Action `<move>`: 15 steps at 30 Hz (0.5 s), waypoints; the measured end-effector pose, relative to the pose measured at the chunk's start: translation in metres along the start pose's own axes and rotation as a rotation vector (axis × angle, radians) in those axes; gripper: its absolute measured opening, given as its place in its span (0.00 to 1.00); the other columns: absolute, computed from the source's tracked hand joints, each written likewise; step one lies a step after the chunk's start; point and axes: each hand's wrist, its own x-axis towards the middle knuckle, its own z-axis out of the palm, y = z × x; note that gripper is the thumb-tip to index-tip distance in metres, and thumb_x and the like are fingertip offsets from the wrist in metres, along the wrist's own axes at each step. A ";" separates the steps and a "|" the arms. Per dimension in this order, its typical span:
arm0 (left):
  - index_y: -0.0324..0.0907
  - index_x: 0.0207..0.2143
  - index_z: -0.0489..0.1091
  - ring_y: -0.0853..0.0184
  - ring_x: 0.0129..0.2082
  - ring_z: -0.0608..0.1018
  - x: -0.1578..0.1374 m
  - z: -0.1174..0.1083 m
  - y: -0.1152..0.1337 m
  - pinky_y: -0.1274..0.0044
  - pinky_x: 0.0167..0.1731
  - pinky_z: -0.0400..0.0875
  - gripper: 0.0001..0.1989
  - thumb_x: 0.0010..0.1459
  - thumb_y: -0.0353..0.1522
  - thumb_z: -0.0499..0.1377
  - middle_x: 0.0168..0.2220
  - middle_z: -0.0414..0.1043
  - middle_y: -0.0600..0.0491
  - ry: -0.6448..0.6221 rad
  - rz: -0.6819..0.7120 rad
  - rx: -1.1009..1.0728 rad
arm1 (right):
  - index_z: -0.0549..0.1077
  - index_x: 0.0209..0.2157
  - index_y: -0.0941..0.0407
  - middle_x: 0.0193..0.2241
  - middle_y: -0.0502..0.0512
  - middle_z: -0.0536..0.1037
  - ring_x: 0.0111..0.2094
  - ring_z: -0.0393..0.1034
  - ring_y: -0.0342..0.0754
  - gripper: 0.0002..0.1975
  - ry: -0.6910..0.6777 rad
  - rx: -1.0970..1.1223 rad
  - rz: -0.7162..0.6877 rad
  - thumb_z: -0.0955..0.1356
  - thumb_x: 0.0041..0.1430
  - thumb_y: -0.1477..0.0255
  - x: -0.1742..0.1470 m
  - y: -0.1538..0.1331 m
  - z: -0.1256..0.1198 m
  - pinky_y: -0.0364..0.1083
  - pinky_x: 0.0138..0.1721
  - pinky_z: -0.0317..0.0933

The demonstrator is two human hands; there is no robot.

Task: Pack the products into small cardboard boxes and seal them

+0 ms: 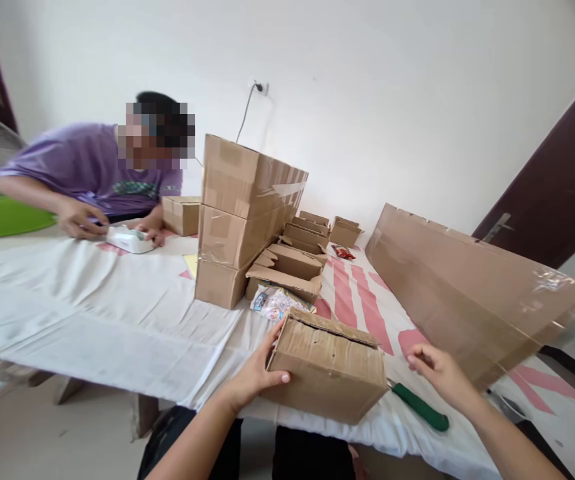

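A closed cardboard box (327,380) sits near the front edge of the cloth-covered table, with a narrow gap along its top flap. My left hand (257,373) grips its left end, thumb on the front face and fingers around the far side. To the right of the box, my right hand (432,370) hovers apart from it, fingers curled in with the thumb close to them. Whatever may be in those fingers does not show. A green-handled tool (420,405) lies beneath that hand, its metal end partly behind the box.
Several sealed cartons (225,230) stand stacked left of centre. Open cardboard boxes (287,267) line up behind, near a printed plastic packet (277,303). A large cardboard sheet (457,287) stands along the right. Across the table, a person in purple (87,167) handles a white device (130,239).
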 end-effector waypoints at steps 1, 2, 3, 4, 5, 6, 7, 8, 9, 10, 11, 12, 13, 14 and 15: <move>0.46 0.68 0.43 0.45 0.68 0.48 0.000 0.000 0.001 0.55 0.65 0.42 0.59 0.40 0.57 0.65 0.69 0.43 0.43 -0.001 -0.001 0.006 | 0.71 0.28 0.54 0.25 0.51 0.74 0.28 0.70 0.47 0.14 -0.020 -0.069 0.009 0.62 0.61 0.60 -0.016 0.010 0.003 0.45 0.31 0.64; 0.45 0.68 0.44 0.45 0.68 0.48 -0.001 0.000 0.002 0.55 0.65 0.41 0.58 0.41 0.57 0.65 0.70 0.43 0.43 0.001 0.001 0.011 | 0.71 0.28 0.54 0.26 0.51 0.75 0.28 0.70 0.47 0.13 -0.031 -0.132 0.010 0.62 0.62 0.62 -0.032 0.018 0.007 0.45 0.32 0.64; 0.45 0.68 0.44 0.46 0.68 0.47 -0.001 0.000 0.002 0.56 0.65 0.41 0.58 0.41 0.57 0.65 0.70 0.42 0.44 0.004 0.003 0.014 | 0.70 0.29 0.54 0.27 0.51 0.75 0.29 0.71 0.47 0.13 -0.037 -0.192 0.007 0.61 0.62 0.63 -0.046 0.024 0.012 0.45 0.33 0.64; 0.45 0.68 0.44 0.46 0.68 0.47 -0.001 0.000 0.002 0.56 0.66 0.40 0.58 0.41 0.57 0.65 0.70 0.42 0.43 0.008 0.003 0.016 | 0.70 0.29 0.53 0.28 0.52 0.75 0.30 0.71 0.47 0.12 -0.040 -0.246 -0.002 0.60 0.63 0.65 -0.058 0.029 0.017 0.45 0.34 0.64; 0.45 0.68 0.43 0.46 0.68 0.47 -0.001 0.000 0.003 0.56 0.66 0.39 0.59 0.41 0.57 0.65 0.70 0.43 0.43 0.011 -0.001 0.016 | 0.70 0.29 0.53 0.29 0.52 0.75 0.30 0.72 0.47 0.12 -0.037 -0.296 -0.011 0.60 0.63 0.66 -0.069 0.034 0.023 0.45 0.34 0.65; 0.45 0.68 0.42 0.46 0.68 0.47 -0.002 0.000 0.003 0.56 0.66 0.39 0.59 0.41 0.57 0.65 0.69 0.43 0.43 0.013 -0.008 0.016 | 0.71 0.29 0.53 0.29 0.52 0.75 0.31 0.72 0.47 0.12 -0.030 -0.342 -0.021 0.60 0.63 0.67 -0.079 0.039 0.027 0.45 0.34 0.65; 0.45 0.68 0.42 0.46 0.68 0.47 -0.002 0.001 0.003 0.56 0.66 0.39 0.59 0.42 0.57 0.65 0.69 0.43 0.43 0.015 -0.015 0.016 | 0.71 0.29 0.53 0.29 0.52 0.75 0.30 0.73 0.47 0.12 -0.018 -0.380 -0.031 0.60 0.63 0.68 -0.087 0.045 0.031 0.45 0.34 0.65; 0.45 0.68 0.42 0.46 0.68 0.47 -0.002 0.001 0.003 0.56 0.66 0.39 0.59 0.42 0.57 0.65 0.69 0.43 0.43 0.016 -0.018 0.018 | 0.71 0.29 0.52 0.28 0.51 0.75 0.30 0.73 0.47 0.12 0.001 -0.410 -0.043 0.60 0.63 0.68 -0.095 0.052 0.034 0.44 0.33 0.66; 0.45 0.68 0.42 0.46 0.68 0.47 -0.002 0.001 0.003 0.56 0.66 0.39 0.59 0.41 0.57 0.65 0.69 0.43 0.43 0.017 -0.016 0.023 | 0.71 0.29 0.52 0.28 0.51 0.75 0.30 0.73 0.47 0.12 0.033 -0.435 -0.055 0.60 0.63 0.68 -0.101 0.059 0.036 0.44 0.33 0.66; 0.44 0.68 0.42 0.46 0.68 0.47 -0.002 0.001 0.003 0.56 0.66 0.39 0.59 0.41 0.57 0.65 0.69 0.43 0.42 0.020 -0.011 0.027 | 0.71 0.30 0.52 0.28 0.51 0.75 0.30 0.73 0.47 0.11 0.070 -0.455 -0.068 0.60 0.63 0.67 -0.108 0.068 0.038 0.44 0.32 0.66; 0.44 0.68 0.43 0.46 0.68 0.47 -0.002 0.001 0.003 0.56 0.66 0.39 0.60 0.40 0.58 0.65 0.70 0.42 0.42 0.021 -0.006 0.029 | 0.72 0.30 0.51 0.29 0.51 0.75 0.30 0.74 0.47 0.11 0.107 -0.473 -0.084 0.61 0.63 0.67 -0.113 0.076 0.041 0.44 0.32 0.66; 0.44 0.68 0.43 0.46 0.68 0.47 -0.002 0.001 0.003 0.56 0.66 0.39 0.60 0.40 0.58 0.65 0.70 0.42 0.42 0.022 -0.003 0.028 | 0.72 0.30 0.51 0.28 0.51 0.75 0.29 0.74 0.48 0.10 0.136 -0.488 -0.105 0.61 0.63 0.67 -0.119 0.084 0.044 0.44 0.31 0.67; 0.44 0.68 0.44 0.45 0.68 0.48 -0.002 0.001 0.002 0.56 0.66 0.39 0.59 0.40 0.58 0.64 0.70 0.42 0.42 0.022 -0.002 0.024 | 0.72 0.31 0.50 0.28 0.51 0.75 0.29 0.74 0.48 0.10 0.156 -0.500 -0.125 0.61 0.62 0.67 -0.124 0.091 0.048 0.45 0.31 0.67; 0.44 0.68 0.44 0.46 0.68 0.48 -0.002 0.001 0.002 0.56 0.66 0.39 0.59 0.41 0.58 0.64 0.70 0.42 0.42 0.020 -0.003 0.018 | 0.72 0.31 0.50 0.28 0.52 0.75 0.29 0.74 0.49 0.10 0.166 -0.507 -0.138 0.61 0.62 0.68 -0.128 0.096 0.052 0.46 0.31 0.67; 0.44 0.68 0.43 0.46 0.68 0.48 -0.002 0.001 0.002 0.56 0.65 0.40 0.59 0.41 0.57 0.65 0.70 0.42 0.42 0.018 -0.005 0.010 | 0.73 0.31 0.49 0.28 0.53 0.75 0.29 0.74 0.50 0.11 0.173 -0.509 -0.139 0.60 0.62 0.69 -0.132 0.100 0.058 0.47 0.31 0.68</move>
